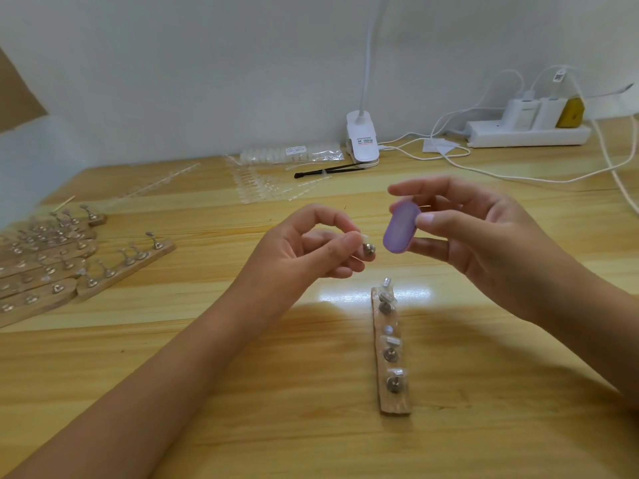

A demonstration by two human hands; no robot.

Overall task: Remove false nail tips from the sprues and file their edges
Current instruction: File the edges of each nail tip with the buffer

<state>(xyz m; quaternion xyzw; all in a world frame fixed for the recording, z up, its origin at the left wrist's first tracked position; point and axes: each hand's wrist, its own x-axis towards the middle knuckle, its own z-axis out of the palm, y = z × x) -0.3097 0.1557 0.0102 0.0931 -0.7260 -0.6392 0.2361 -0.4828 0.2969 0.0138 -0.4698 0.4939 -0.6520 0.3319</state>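
Note:
My left hand (311, 250) pinches a small metal nail stand (368, 249) with a clear nail tip (363, 235) on its top, held above the table. Just to its right, my right hand (484, 236) grips a short purple nail file (401, 230) between thumb and fingers, a small gap away from the tip. Below both hands lies a wooden strip (392, 406) carrying several metal stands with clear tips. Clear sprues with nail tips (259, 184) lie farther back on the table.
Several wooden strips with stands (103, 271) are stacked at the left. A bag of nail tips (294, 154), a black tool (328, 170), a white clip lamp (361, 140) and a power strip (529, 133) with cables line the back wall.

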